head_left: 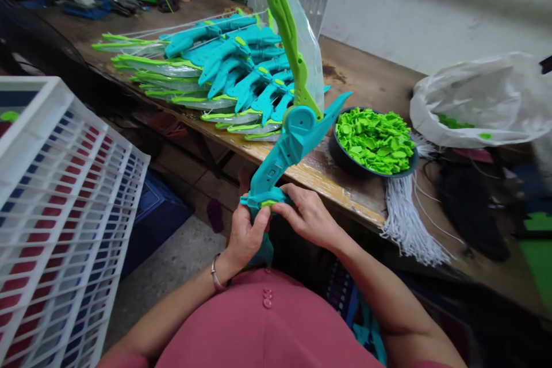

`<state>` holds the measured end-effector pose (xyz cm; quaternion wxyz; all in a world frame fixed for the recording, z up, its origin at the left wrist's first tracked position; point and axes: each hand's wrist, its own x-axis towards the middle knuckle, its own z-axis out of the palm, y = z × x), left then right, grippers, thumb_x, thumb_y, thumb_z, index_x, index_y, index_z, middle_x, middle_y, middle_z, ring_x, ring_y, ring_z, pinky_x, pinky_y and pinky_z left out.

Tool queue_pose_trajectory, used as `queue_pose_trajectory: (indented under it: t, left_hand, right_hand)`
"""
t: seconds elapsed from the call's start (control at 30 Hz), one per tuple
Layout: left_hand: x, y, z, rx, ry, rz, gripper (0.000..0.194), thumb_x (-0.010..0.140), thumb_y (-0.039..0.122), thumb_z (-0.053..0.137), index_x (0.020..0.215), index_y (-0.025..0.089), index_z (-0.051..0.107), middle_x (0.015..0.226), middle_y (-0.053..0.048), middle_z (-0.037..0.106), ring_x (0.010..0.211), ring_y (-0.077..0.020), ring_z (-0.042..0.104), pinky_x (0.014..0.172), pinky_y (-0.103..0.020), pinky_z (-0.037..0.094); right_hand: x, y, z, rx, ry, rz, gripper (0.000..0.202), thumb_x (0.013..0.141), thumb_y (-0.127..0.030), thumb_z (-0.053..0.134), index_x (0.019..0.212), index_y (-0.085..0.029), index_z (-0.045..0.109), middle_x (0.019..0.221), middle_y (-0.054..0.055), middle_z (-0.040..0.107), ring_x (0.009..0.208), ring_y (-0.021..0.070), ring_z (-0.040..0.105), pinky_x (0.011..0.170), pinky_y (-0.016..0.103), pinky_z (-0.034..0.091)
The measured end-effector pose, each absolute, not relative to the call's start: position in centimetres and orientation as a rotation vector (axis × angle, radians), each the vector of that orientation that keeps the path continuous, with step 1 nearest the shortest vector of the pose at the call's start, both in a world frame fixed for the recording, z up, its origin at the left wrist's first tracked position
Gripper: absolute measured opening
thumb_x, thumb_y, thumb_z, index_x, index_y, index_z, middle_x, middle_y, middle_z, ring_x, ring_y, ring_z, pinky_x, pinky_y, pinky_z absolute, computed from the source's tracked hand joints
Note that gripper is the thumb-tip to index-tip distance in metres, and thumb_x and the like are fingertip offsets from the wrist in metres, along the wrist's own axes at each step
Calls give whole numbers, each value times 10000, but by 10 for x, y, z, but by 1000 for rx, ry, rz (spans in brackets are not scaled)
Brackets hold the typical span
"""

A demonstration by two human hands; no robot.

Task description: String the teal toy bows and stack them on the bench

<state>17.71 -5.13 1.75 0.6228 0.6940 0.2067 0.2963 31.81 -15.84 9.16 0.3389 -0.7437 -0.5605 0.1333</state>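
Observation:
A teal plastic toy bow body [282,152] with a lime green limb [287,23] pointing up stands in front of my body. My left hand [246,236] is wrapped round its lower part, thumb beside a small lime green piece [268,204]. The fingers of my right hand [308,215] press on that same piece from the right. A dark bowl [336,155] heaped with lime green pieces [374,141] sits to the right on the table.
Similar teal and green bows [241,63] lie stacked on the wooden table [362,69]. White strings [405,221] hang over its edge. A plastic bag [487,103] is at the right, a white crate [64,230] at the left.

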Motion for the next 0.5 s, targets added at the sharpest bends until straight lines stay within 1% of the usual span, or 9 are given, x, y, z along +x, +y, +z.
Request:
queue_pose_trajectory:
  t: [0.1,0.2,0.3,0.4,0.5]
  left_hand:
    - [179,-53,15,1567,477,696,229,987,400,568,939,183,624,811,-14,628,705,-158,585,712,-288,488]
    - [181,-51,17,1533,494,668,241,980,414,577,915,185,615,764,5,616,641,-141,553,649,-265,475]
    - [183,-47,17,1517,472,590,265,977,439,589,904,187,625,709,17,614,600,-136,545,596,-250,464]
    - [186,-43,14,1453,457,473,291,955,474,632,948,184,648,746,-1,662,641,-148,592,617,-251,492]
    - [188,-41,11,1339,491,362,339,904,506,698,998,183,659,763,-18,698,639,-162,623,577,-251,500]
  right_hand:
    - [315,-159,89,-1950,-1424,347,420,1048,-543,471,999,-151,615,797,40,653,689,166,595,642,280,394]
    - [311,-160,81,-1973,-1352,307,359,1027,-490,542,954,-149,629,778,41,655,683,164,595,637,277,385]
    - [308,-163,69,-1938,-1233,278,324,993,-465,615,974,-143,653,795,36,667,676,149,589,634,265,394]
    - [309,-168,60,-1874,-1080,315,365,962,-509,650,985,-146,679,768,15,665,632,126,567,603,247,404]
    - [324,-176,55,-1743,-1076,512,411,945,-562,646,1004,-161,713,749,0,682,622,125,595,581,235,437]
